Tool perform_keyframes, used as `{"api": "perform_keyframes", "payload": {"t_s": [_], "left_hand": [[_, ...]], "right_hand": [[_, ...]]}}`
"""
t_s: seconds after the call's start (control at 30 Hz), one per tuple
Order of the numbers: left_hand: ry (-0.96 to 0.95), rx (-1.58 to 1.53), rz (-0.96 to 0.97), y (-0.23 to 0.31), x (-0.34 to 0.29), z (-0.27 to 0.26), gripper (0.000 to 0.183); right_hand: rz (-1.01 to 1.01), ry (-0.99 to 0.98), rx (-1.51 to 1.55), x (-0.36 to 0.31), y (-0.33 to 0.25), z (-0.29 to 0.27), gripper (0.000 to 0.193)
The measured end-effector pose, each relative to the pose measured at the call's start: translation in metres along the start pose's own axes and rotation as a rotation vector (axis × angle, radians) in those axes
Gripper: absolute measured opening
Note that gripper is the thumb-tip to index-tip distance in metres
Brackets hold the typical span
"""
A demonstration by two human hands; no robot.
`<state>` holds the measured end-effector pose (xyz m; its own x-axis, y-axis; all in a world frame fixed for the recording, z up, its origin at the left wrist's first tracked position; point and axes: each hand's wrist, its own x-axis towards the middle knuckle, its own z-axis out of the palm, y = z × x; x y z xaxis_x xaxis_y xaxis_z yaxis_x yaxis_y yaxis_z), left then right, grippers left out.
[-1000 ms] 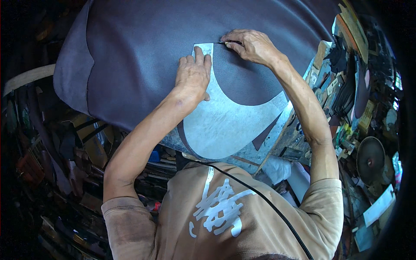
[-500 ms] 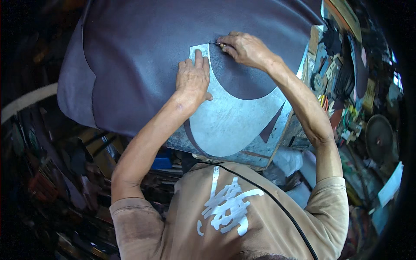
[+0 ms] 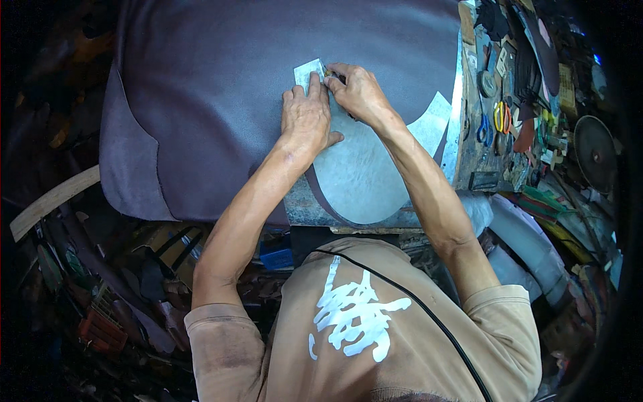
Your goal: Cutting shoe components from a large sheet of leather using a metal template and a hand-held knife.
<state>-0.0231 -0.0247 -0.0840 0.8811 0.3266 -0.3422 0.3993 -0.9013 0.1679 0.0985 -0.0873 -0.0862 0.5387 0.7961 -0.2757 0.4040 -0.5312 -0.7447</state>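
A large dark-brown sheet of leather [image 3: 221, 80] covers the worktable. On it lies a pale grey curved template [image 3: 362, 181], with a narrow end at the far left and another end at the right. My left hand [image 3: 306, 124] rests with fingers stretched out, pressing the narrow end down. Close beside it, my right hand [image 3: 360, 94] pinches a small awl-like tool [image 3: 327, 74] at the template's inner edge. Only a yellowish bit of the tool shows now; its tip is hidden. My right forearm covers part of the template's curve.
Along the right side lie yellow-handled scissors [image 3: 499, 116], blue-handled scissors [image 3: 483, 128], a tape roll [image 3: 487, 84] and leather scraps. A round disc [image 3: 595, 155] stands farther right. Below the table's front edge sits a blue box [image 3: 276, 258]. A black cable [image 3: 418, 305] crosses my shirt.
My right hand has come left and slightly down, from apart to right beside my left hand. My left hand still presses the template. The whole view has shifted.
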Motion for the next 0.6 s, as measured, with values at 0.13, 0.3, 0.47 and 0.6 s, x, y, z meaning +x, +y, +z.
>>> {"api": "perform_keyframes", "payload": {"t_s": [0.13, 0.3, 0.47, 0.6], "left_hand": [[-0.01, 0.011, 0.013, -0.001, -0.001, 0.001, 0.102], [-0.022, 0.015, -0.012, 0.002, 0.001, -0.002, 0.101], [-0.047, 0.041, -0.044, 0.005, 0.001, -0.005, 0.102], [-0.068, 0.059, -0.059, 0.008, 0.003, -0.005, 0.105]], "right_hand": [[0.114, -0.05, 0.019, -0.019, -0.009, -0.004, 0.038], [0.045, -0.065, 0.013, -0.039, 0.011, -0.006, 0.036], [0.017, -0.185, -0.114, -0.059, 0.023, -0.021, 0.034], [0.045, -0.25, -0.202, -0.072, 0.031, -0.039, 0.032]]}}
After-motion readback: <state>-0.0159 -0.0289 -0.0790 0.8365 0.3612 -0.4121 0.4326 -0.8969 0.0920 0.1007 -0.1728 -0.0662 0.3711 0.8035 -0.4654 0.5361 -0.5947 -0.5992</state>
